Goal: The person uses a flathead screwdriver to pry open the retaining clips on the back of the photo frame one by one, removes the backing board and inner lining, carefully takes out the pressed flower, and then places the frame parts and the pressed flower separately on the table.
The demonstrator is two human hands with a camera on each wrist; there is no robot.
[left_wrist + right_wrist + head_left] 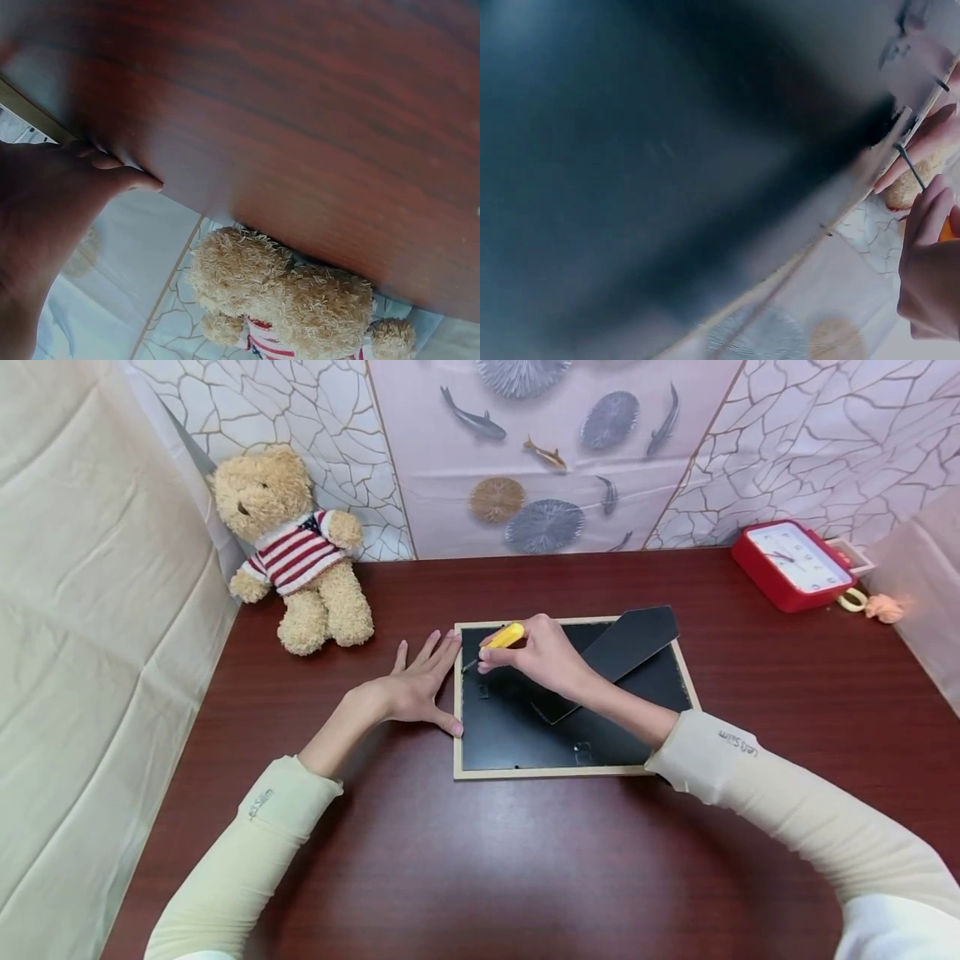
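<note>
Screwdriver (506, 636) aslant, tip down toward left side of frame (525, 773)

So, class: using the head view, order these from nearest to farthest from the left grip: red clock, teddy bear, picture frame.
1. Picture frame: touching the left grip, on its right.
2. Teddy bear: beyond it, to the left.
3. Red clock: far right, at the back.

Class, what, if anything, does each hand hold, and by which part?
The right hand grips a slim, yellow-handled tool by its handle. The left hand holds nothing; it touches the rectangular, pale-rimmed black frame.
</note>
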